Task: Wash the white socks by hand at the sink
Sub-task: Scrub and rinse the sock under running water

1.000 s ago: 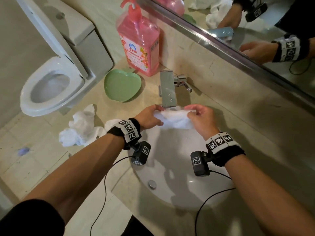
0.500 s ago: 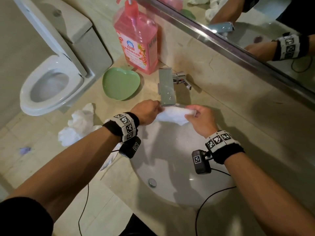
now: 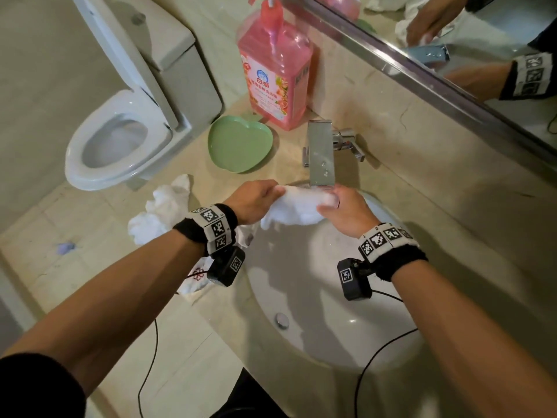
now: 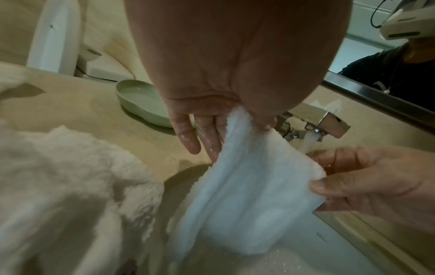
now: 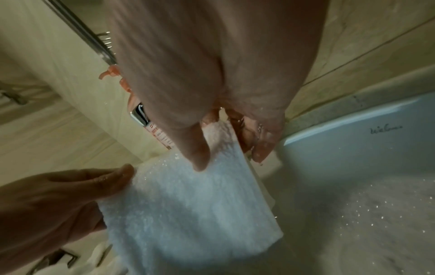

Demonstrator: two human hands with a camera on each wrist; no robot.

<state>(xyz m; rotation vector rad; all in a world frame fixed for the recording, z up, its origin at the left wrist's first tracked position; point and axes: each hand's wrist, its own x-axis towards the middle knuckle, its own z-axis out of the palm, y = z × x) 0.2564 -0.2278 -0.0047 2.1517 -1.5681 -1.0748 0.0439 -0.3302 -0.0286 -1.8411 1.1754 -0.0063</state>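
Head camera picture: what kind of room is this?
Most likely a home bathroom. A toilet stands beside a counter with a round sink, a tap and a wall mirror.

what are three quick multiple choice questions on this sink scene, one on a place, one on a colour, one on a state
1. Where does the green dish sit?
A. On the counter between the soap bottle and the pile of white socks
B. Inside the sink basin
C. On the toilet lid

2. What colour is the soap bottle?
A. Blue
B. Pink
C. Yellow

3. What is the state of the tap?
A. Off and dry
B. Running
C. Covered by a towel

Answers:
1. A, the head view shows the dish on the counter, the bottle behind it and the pile of white socks nearer the camera.
2. B, its body and pump are pink.
3. B, the left wrist view shows a stream leaving the spout beside the white sock, which the left hand and right hand pinch at opposite ends.
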